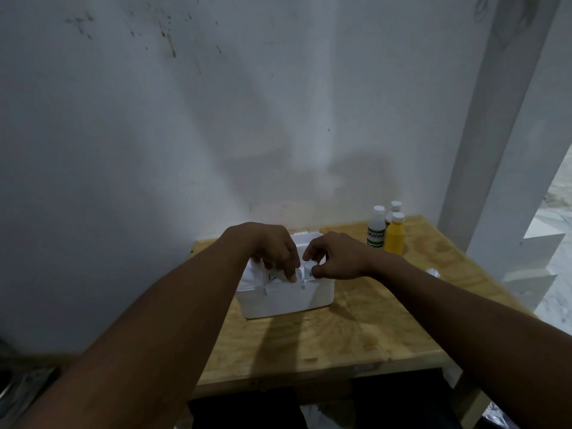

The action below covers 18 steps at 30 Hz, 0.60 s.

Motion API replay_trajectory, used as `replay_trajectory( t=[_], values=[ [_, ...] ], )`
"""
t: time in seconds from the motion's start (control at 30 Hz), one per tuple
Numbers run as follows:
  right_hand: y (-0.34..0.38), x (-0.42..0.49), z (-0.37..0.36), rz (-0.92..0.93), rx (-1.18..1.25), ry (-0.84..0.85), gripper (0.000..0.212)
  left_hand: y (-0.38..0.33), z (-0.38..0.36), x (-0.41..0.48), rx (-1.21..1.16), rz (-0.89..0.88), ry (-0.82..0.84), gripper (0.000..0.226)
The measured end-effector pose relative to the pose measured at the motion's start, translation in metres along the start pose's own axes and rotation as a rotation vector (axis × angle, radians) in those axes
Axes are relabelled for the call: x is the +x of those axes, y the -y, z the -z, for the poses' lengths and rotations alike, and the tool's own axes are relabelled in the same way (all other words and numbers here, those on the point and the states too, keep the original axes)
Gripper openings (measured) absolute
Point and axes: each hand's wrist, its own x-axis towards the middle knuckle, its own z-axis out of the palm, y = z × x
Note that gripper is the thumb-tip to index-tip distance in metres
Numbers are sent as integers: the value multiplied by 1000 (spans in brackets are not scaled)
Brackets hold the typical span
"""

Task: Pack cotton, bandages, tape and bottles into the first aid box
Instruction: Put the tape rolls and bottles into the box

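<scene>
Both hands are over the open white first aid box. The left hand curls its fingers round a white labelled pack inside it. The right hand has a half-closed grip at the rim, and I cannot tell if it holds anything. Three bottles stand behind on the wooden desk, near a stained white wall.

L hand, R hand, both bare, forearms bare too

The first aid box sits on the desk. Three bottles cluster at its two o'clock, and a small item lies at three o'clock.
</scene>
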Motion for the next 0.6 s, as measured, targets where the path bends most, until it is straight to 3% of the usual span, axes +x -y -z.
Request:
replay_trajectory(
  t=[0.2,0.6],
  values=[
    [1,3,-3,26,-11,-59,26,0,0,0,-9,7,3,45],
    [3,1,-2,37,71,-51,28,-1,0,0,-10,25,17,49]
  ],
)
